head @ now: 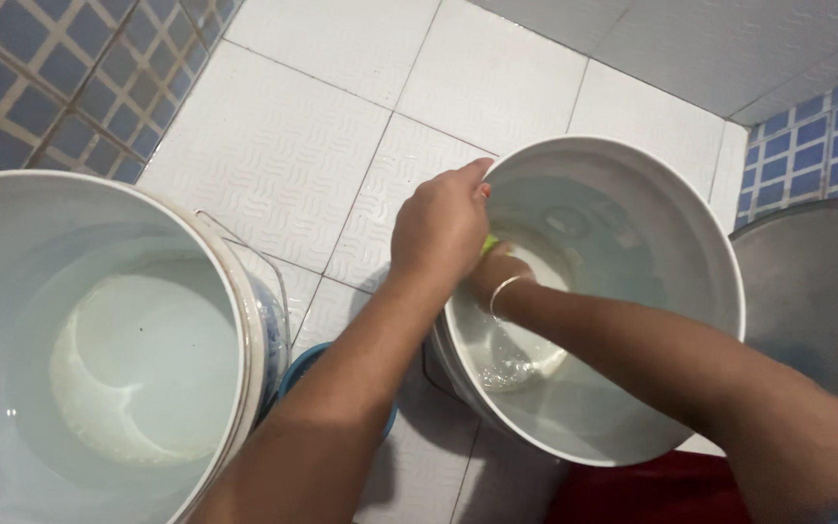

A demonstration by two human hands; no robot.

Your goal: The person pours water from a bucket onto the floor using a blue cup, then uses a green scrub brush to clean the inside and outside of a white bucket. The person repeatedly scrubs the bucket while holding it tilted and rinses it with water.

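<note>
A: What takes up most of the view?

B: A white textured tile floor [283,146], with blue mosaic wall tiles [60,87] at the corners. On it stand two buckets: a large white plastic bucket full of clear water [99,359] at the left, and a tilted white plastic bucket [652,243] holding a little water at the right.

A: Anything else close by?

B: A grey metal basin [817,291] at the right edge, just beside the tilted bucket.

A: And the hands?

B: The left hand [438,228] is closed over the tilted bucket's near rim. The right hand [499,274], wearing a thin bangle [506,289], is inside that bucket, pressing a small yellow-green scrubber [488,243] against the wall; the left hand hides most of it.
</note>
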